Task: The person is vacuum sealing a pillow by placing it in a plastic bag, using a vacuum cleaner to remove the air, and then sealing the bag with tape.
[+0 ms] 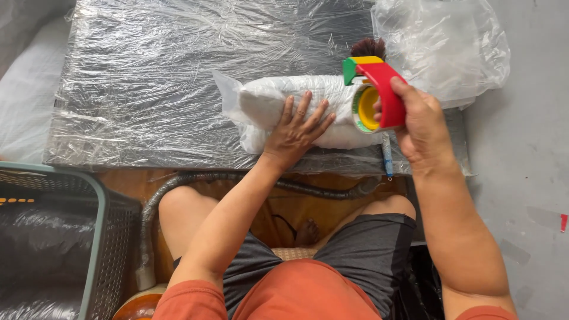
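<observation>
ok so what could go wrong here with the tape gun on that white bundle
The left hand lies flat on the white wrapped bundle, fingers spread toward the tape dispenser in the right hand. The tape or the dispenser's front edge might catch those fingertips.

The bundle is soft and rounded, so it may roll or buckle under the dispenser, leaving the tape creased.

The table's plastic sheet and a loose clear bag lie close, and the tape could stick to them.

The person wore a burnt-orange short-sleeved top (pixel 308 293) and dark grey shorts (pixel 361 255) of a finely textured weave (the hems ended above the knees). Both forearms were bare, the left hand (pixel 294 131) and right hand (pixel 422 121) without rings, watch or gloves.
</observation>
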